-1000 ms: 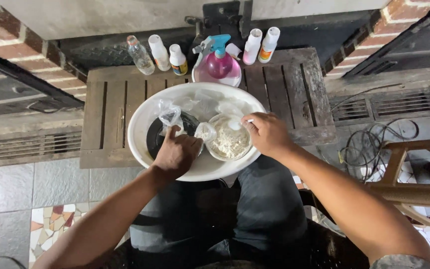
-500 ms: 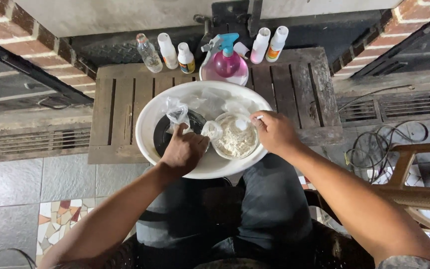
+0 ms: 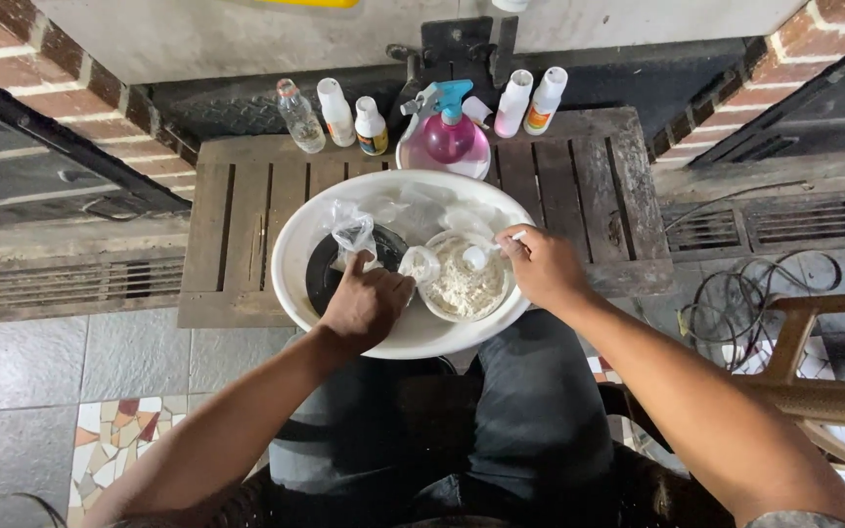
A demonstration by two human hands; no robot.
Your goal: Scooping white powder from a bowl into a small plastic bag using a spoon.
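A large white basin (image 3: 295,249) sits on a low wooden slatted table (image 3: 246,205). Inside it are a dark round dish (image 3: 323,274), crumpled clear plastic bags (image 3: 352,230) and a small bowl of whitish crumbly stuff (image 3: 462,288). My left hand (image 3: 364,305) rests over the dark dish and pinches a small clear plastic bag (image 3: 419,264) beside the bowl. My right hand (image 3: 543,266) holds a white spoon (image 3: 481,254) whose tip lies over the bowl.
Several small bottles (image 3: 336,115) and a pink spray bottle with a blue trigger (image 3: 450,135) stand along the table's back edge. Brick walls flank the spot. A tangle of cable (image 3: 726,308) and a wooden chair frame (image 3: 814,352) lie to the right on the tiled floor.
My right hand has brought the spoon up out of the bowl's side to over its rim. My left hand still holds the small bag by the bowl. The view has shifted slightly.
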